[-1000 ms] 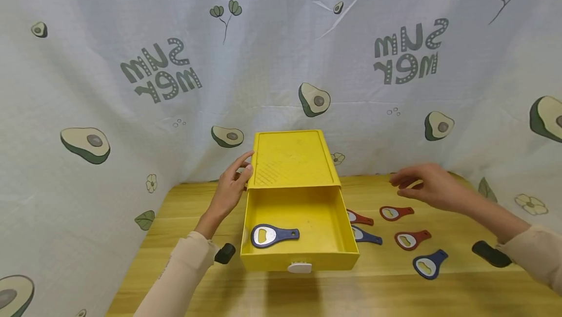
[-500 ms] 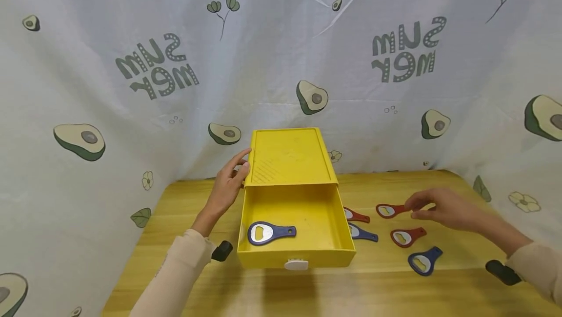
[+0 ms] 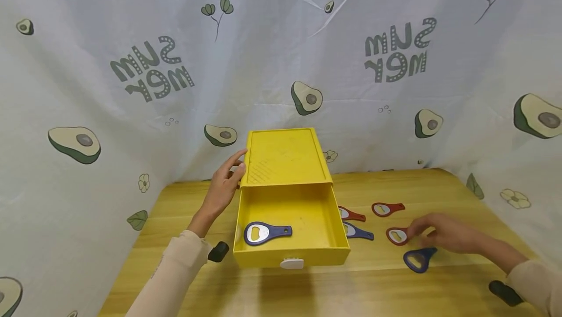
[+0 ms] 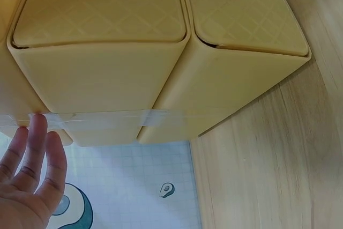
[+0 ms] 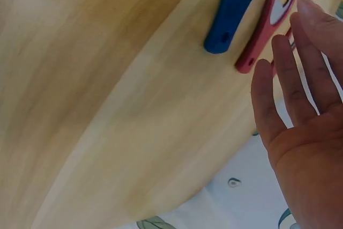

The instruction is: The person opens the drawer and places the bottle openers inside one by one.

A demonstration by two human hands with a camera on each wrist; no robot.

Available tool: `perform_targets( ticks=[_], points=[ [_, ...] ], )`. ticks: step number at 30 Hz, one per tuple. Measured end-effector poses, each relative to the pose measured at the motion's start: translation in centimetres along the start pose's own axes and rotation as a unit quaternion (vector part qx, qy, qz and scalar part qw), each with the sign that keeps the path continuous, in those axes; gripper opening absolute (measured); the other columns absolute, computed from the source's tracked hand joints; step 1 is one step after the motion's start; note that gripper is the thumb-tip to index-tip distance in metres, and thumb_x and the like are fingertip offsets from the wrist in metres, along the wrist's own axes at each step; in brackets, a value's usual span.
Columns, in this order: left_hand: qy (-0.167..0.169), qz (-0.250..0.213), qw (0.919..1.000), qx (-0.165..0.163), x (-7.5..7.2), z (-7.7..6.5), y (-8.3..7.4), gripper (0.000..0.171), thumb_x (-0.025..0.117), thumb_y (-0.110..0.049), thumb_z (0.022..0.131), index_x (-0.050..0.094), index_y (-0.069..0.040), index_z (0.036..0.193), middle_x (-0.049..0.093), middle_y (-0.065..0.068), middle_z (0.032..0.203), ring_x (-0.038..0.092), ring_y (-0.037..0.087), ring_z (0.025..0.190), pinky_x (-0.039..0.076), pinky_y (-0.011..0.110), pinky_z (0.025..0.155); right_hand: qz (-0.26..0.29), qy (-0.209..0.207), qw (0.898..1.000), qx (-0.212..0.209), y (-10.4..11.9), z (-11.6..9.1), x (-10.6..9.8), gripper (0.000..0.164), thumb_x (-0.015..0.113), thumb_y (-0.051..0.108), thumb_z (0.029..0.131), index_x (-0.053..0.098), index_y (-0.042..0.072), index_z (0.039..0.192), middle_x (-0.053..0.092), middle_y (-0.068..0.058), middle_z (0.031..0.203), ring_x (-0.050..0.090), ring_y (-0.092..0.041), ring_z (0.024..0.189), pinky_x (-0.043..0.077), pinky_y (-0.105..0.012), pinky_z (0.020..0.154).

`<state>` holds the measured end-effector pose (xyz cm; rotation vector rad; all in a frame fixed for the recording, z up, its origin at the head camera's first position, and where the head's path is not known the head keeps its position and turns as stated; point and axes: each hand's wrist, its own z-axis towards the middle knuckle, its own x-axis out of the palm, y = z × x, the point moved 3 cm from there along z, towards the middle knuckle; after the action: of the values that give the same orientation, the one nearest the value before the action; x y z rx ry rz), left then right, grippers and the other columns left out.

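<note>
My left hand (image 3: 219,192) rests against the left side of a yellow drawer box (image 3: 285,156), its fingertips (image 4: 37,124) at a strip of clear tape in the left wrist view. The drawer is pulled out, with a blue bottle opener (image 3: 277,231) lying inside at the front left. My right hand (image 3: 448,233), fingers relaxed, hovers over the table on the right. Its fingertips overlap the handle end of a red bottle opener (image 3: 397,236) in the head view. Just below lies a blue bottle opener (image 3: 416,261), its handle (image 5: 220,38) showing in the right wrist view.
Another red bottle opener (image 3: 382,209) lies farther back. Right of the drawer, a red bottle opener (image 3: 355,215) and a blue bottle opener (image 3: 362,234) are partly hidden by its wall. A white avocado-print cloth (image 3: 263,63) hangs behind the wooden table (image 3: 351,290).
My right hand has come down and toward me, passing the back red bottle opener to the nearer red one. My left hand stays at the box. The whole head view has shifted slightly.
</note>
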<state>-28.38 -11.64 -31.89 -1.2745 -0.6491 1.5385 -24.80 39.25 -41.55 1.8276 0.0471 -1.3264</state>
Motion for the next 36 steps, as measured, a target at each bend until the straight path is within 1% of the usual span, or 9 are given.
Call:
perform_targets(
  ticks=[2, 5, 9, 13, 17, 21, 24, 29, 36],
  points=[
    [-0.001, 0.000, 1.0000, -0.001, 0.0, 0.0, 0.1, 0.048, 0.044, -0.023, 0.107, 0.042, -0.012, 0.153, 0.054, 0.021, 0.129, 0.056, 0.020, 0.080, 0.049, 0.029, 0.070, 0.009, 0.005, 1.000, 0.006, -0.3, -0.2, 0.3, 0.016, 0.072, 0.010, 0.090, 0.072, 0.006, 0.105, 0.073, -0.006, 0.104, 0.062, 0.002, 0.100, 0.054, -0.023, 0.074],
    [-0.002, -0.002, 1.0000, 0.001, 0.1, 0.0, 0.1, 0.047, 0.044, -0.023, 0.107, 0.042, -0.012, 0.153, 0.054, 0.020, 0.129, 0.056, 0.020, 0.080, 0.049, 0.028, 0.070, -0.008, -0.002, 1.000, 0.001, -0.7, -0.5, 0.7, 0.016, 0.075, 0.011, 0.087, 0.072, 0.009, 0.103, 0.074, -0.004, 0.103, 0.060, 0.003, 0.099, 0.052, -0.023, 0.075],
    [-0.003, -0.003, 1.0000, 0.004, 0.1, -0.1, 0.1, 0.047, 0.044, -0.022, 0.107, 0.042, -0.011, 0.153, 0.055, 0.020, 0.128, 0.056, 0.019, 0.079, 0.049, 0.028, 0.069, -0.022, -0.014, 0.999, -0.022, -1.3, -0.6, 1.4, 0.018, 0.079, 0.012, 0.083, 0.072, 0.014, 0.100, 0.073, 0.000, 0.101, 0.060, 0.002, 0.097, 0.048, -0.021, 0.075],
    [-0.002, 0.002, 1.0000, 0.006, 0.1, 0.0, 0.0, 0.047, 0.044, -0.021, 0.107, 0.042, -0.010, 0.153, 0.055, 0.020, 0.128, 0.055, 0.019, 0.078, 0.049, 0.028, 0.069, 0.018, -0.009, 0.999, -0.043, -1.7, -0.7, 2.1, 0.020, 0.078, 0.009, 0.083, 0.070, 0.010, 0.102, 0.071, -0.003, 0.100, 0.061, 0.001, 0.097, 0.049, -0.020, 0.077],
    [-0.002, -0.001, 0.9999, 0.013, 0.1, 0.1, 0.0, 0.047, 0.043, -0.021, 0.107, 0.042, -0.010, 0.153, 0.056, 0.020, 0.128, 0.056, 0.019, 0.078, 0.050, 0.029, 0.070, 0.055, -0.001, 0.997, -0.060, -1.7, -0.8, 2.3, 0.021, 0.075, 0.002, 0.085, 0.068, 0.004, 0.104, 0.070, -0.008, 0.100, 0.063, 0.000, 0.098, 0.052, -0.021, 0.077],
    [0.000, -0.004, 0.9999, 0.013, 0.1, 0.2, 0.0, 0.047, 0.043, -0.021, 0.107, 0.042, -0.010, 0.153, 0.056, 0.020, 0.127, 0.056, 0.018, 0.077, 0.050, 0.029, 0.070, 0.055, 0.003, 0.995, -0.083, -1.7, -1.2, 2.2, 0.022, 0.072, -0.003, 0.085, 0.068, 0.003, 0.106, 0.069, -0.010, 0.101, 0.064, -0.003, 0.098, 0.053, -0.022, 0.076],
    [0.001, -0.005, 1.0000, 0.008, 0.1, 0.2, 0.1, 0.047, 0.043, -0.022, 0.107, 0.042, -0.011, 0.153, 0.056, 0.020, 0.127, 0.056, 0.019, 0.078, 0.050, 0.028, 0.070, 0.048, 0.005, 0.995, -0.090, -1.8, -1.4, 2.1, 0.028, 0.072, -0.007, 0.082, 0.069, 0.005, 0.107, 0.069, -0.008, 0.102, 0.064, -0.004, 0.098, 0.052, -0.021, 0.076],
    [-0.003, -0.006, 0.9999, 0.008, 0.0, 0.1, 0.0, 0.047, 0.044, -0.021, 0.107, 0.042, -0.010, 0.153, 0.056, 0.020, 0.126, 0.056, 0.019, 0.078, 0.050, 0.028, 0.070, 0.043, -0.004, 0.996, -0.076, -2.0, -1.5, 2.4, 0.037, 0.075, -0.009, 0.074, 0.069, 0.006, 0.107, 0.069, -0.006, 0.102, 0.064, -0.004, 0.096, 0.052, -0.021, 0.077],
    [-0.002, -0.004, 1.0000, 0.008, 0.0, 0.0, 0.1, 0.048, 0.043, -0.021, 0.107, 0.041, -0.010, 0.153, 0.056, 0.020, 0.127, 0.056, 0.019, 0.078, 0.050, 0.029, 0.070, 0.026, -0.003, 0.999, -0.019, -2.2, -1.6, 2.5, 0.029, 0.079, 0.006, 0.079, 0.071, 0.008, 0.107, 0.070, 0.000, 0.101, 0.061, 0.000, 0.091, 0.051, -0.022, 0.074]
  ],
)
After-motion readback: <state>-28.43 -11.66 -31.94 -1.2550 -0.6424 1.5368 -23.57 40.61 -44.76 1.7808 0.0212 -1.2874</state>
